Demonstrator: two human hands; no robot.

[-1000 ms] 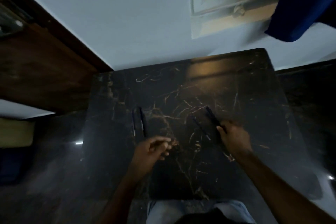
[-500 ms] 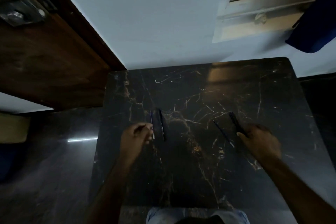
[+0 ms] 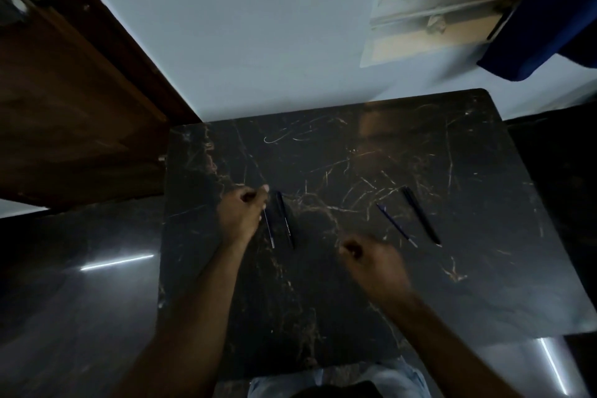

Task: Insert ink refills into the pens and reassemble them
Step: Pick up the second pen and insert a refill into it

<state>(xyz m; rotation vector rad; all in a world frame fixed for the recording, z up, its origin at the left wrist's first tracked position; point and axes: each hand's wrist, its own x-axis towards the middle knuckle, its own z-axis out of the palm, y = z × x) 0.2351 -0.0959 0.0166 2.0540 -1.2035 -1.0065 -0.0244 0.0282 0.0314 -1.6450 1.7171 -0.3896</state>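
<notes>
Two dark pen bodies and two thin ink refills lie on a black marble table [image 3: 323, 317]. The left pen body [image 3: 286, 220] lies beside the left refill [image 3: 270, 233]. My left hand [image 3: 242, 216] rests over that refill's far end, with thumb and fingertips pinched on it. Further right, the right pen body [image 3: 421, 215] and the right refill [image 3: 395, 224] lie side by side, untouched. My right hand [image 3: 371, 260] hovers low over the table's middle, blurred, with curled fingers and nothing seen in it.
A brown wooden door [image 3: 64, 107] stands at the left and a pale wall [image 3: 258, 26] runs behind the table. A window frame [image 3: 452, 10] and blue cloth [image 3: 549, 26] are at the upper right. Glossy dark floor [image 3: 80, 300] surrounds the table.
My right hand has let go of the right pen body and drawn back left toward the table's middle. My left hand has reached forward and pinched the left refill's far end.
</notes>
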